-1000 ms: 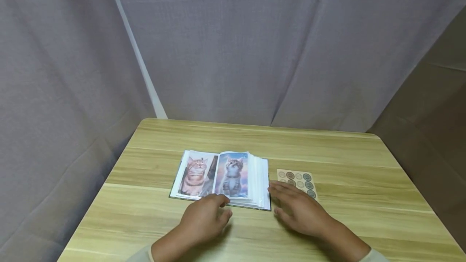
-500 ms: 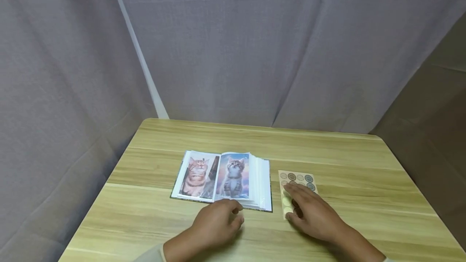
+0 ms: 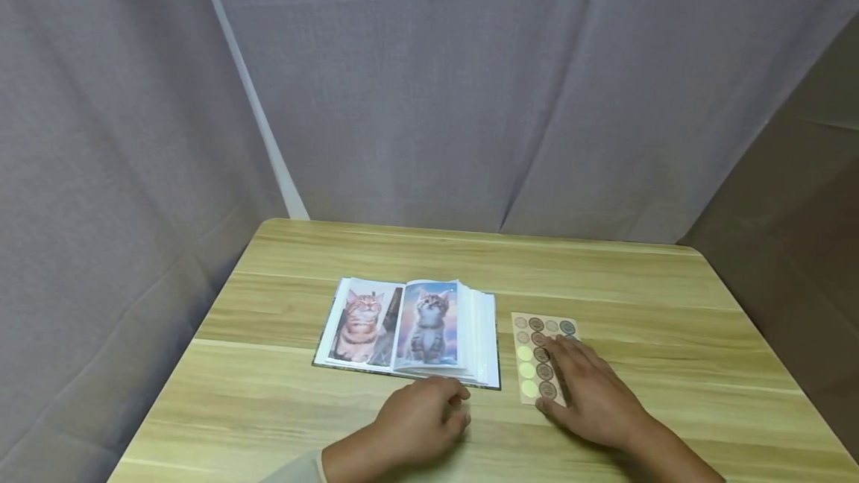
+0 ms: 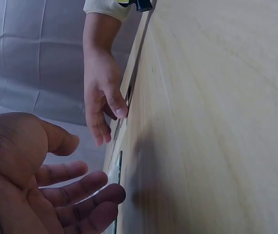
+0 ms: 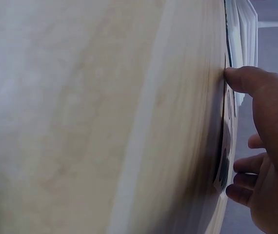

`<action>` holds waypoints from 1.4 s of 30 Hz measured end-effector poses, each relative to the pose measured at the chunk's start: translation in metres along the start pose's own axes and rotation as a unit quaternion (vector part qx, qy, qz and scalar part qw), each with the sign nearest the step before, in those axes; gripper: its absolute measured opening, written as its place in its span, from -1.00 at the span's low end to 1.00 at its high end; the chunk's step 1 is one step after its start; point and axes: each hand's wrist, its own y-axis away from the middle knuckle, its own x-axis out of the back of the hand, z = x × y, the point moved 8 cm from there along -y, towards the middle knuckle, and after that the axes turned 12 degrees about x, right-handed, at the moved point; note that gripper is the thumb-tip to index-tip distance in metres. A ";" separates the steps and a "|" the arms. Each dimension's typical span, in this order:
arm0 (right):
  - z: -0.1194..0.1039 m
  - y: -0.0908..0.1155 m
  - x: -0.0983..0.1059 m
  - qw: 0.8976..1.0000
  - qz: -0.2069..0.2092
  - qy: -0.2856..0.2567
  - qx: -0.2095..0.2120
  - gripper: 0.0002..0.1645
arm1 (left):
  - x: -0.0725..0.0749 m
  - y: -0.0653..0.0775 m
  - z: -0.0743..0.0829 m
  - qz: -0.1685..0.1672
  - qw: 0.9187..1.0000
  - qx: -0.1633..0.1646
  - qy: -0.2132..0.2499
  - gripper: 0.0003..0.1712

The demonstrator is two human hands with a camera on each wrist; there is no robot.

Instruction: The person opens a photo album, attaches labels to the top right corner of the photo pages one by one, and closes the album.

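A sheet of round stickers (image 3: 529,372) lies flat on the table to the right of an open photo album (image 3: 482,341). My right hand (image 3: 593,397) covers the sheet's right side, its thumb at the near edge and its fingers over the stickers. From the right wrist, the thumb (image 5: 241,79) touches the edge of the sheet (image 5: 228,126), while the other fingers are loosely bent. My left hand (image 3: 419,420) hovers just in front of the album, fingers loosely curled around nothing; the left wrist view shows that hand (image 4: 36,180) with relaxed fingers.
Cat photos (image 3: 427,326) fill both visible album pages, with a thicker stack of leaves on the right side. The wooden table (image 3: 658,304) has rounded far corners. Grey curtains (image 3: 416,95) hang behind it and at the sides.
My right hand has moved right from the album's edge onto the sticker sheet, then slid further right, uncovering its left columns. My left hand has drifted right along the album's front.
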 end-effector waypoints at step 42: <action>0.002 0.007 0.002 0.999 0.017 -0.013 -0.039 0.18 | -0.038 -0.047 0.034 -0.046 0.976 0.036 0.211 -0.49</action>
